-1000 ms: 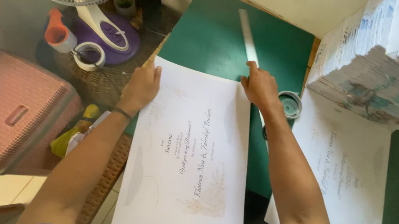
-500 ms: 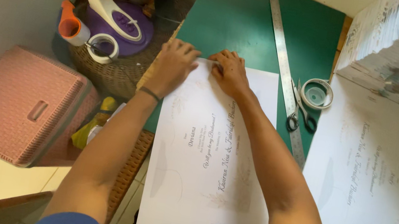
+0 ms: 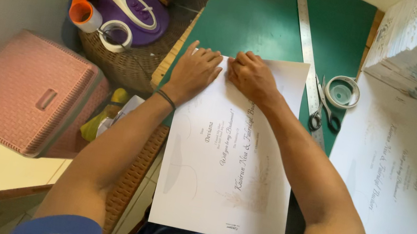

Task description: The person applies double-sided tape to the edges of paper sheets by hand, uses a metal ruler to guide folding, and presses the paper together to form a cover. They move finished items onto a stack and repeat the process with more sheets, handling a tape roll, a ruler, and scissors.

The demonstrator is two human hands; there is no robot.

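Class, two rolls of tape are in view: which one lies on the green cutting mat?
The clear tape roll beside the scissors, right of the steel ruler. The other roll sits on the wicker basket, off the green cutting mat.

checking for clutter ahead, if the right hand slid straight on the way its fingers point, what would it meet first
The right hand points up-left across the white sheet, so it would probably meet the left hand first; their fingertips already look nearly touching.
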